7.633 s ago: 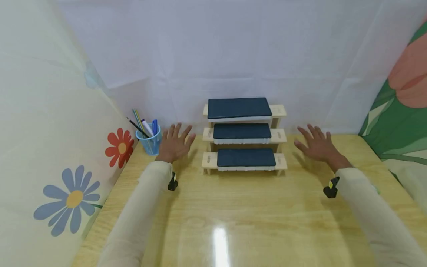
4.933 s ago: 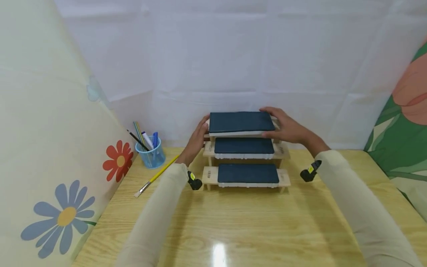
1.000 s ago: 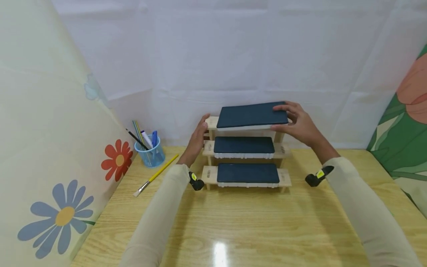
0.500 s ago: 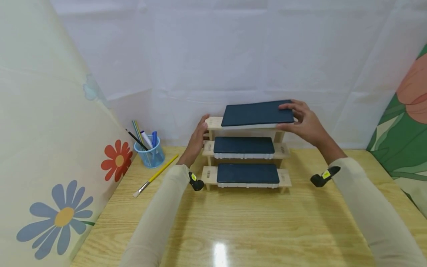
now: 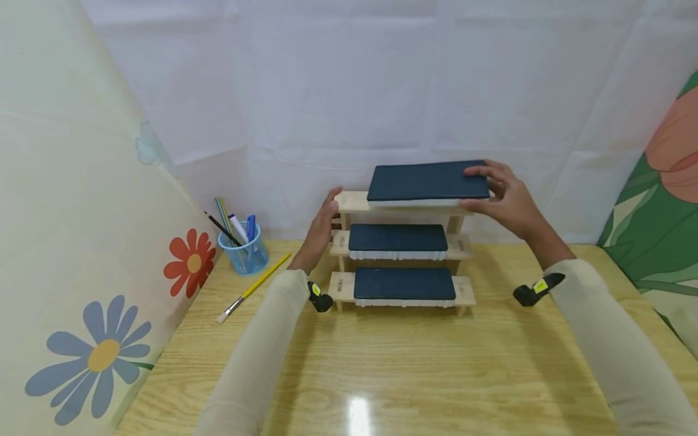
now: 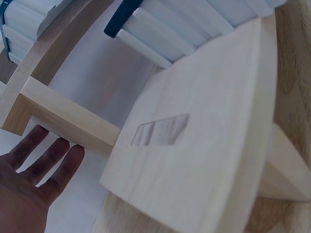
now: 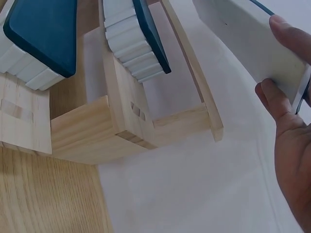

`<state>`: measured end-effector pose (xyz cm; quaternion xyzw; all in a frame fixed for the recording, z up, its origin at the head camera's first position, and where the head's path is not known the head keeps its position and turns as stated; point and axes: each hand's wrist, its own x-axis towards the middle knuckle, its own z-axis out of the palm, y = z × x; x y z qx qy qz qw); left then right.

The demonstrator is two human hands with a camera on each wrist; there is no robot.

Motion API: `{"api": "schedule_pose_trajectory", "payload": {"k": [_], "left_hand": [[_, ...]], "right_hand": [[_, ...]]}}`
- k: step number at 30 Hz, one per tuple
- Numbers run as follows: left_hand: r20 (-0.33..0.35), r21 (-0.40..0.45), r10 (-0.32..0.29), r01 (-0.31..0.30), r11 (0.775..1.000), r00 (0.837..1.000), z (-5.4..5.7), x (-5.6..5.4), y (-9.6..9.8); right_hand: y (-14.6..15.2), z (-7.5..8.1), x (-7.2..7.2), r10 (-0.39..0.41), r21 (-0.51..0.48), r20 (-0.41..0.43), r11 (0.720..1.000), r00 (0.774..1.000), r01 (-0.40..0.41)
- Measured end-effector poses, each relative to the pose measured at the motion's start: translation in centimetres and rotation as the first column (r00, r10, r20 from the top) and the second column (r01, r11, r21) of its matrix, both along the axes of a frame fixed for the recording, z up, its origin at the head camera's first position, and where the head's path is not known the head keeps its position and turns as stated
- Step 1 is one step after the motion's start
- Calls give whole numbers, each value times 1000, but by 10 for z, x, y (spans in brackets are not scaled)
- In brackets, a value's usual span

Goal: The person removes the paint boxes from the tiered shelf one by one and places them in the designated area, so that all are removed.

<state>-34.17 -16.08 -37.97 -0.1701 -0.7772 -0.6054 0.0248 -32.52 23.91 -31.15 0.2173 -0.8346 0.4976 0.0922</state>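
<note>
A white box with a dark blue lid [image 5: 428, 180] is in my right hand [image 5: 509, 197], thumb at the front and fingers over the lid at its right end. The right wrist view shows the box's pale underside [image 7: 257, 41] raised clear of the stepped wooden stand [image 7: 126, 97]. My left hand [image 5: 319, 233] rests at the left end of the stand's top step [image 5: 353, 201]. In the left wrist view, fairly straight fingers [image 6: 41, 165] touch a wooden crosspiece; the thumb is out of that view. Similar lidded boxes sit on the middle step [image 5: 398, 237] and bottom step [image 5: 405, 283].
A blue cup [image 5: 244, 251] of pens and pencils stands left of the stand. Close by lies a yellow-handled paintbrush [image 5: 253, 287]. A white cloth [image 5: 338, 91] hangs behind, with flower-patterned panels on both sides of the wooden table [image 5: 392, 357].
Both hands first lay apart on the table, then reached the top box and stand. The right hand has lifted the top box and carried it rightward. The left hand stays at the stand's left end.
</note>
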Motion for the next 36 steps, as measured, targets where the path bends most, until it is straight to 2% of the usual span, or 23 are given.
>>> {"api": "schedule_pose_trajectory", "payload": {"k": [26, 36], "left_hand": [[-16, -1, -9, 9, 1000, 1000, -2, -2, 0], [-25, 16, -26, 27, 1000, 999, -3, -2, 1]], "right_hand": [[35, -5, 14, -87, 4, -31, 996, 996, 87], [48, -10, 20, -101, -14, 5, 995, 995, 101]]}}
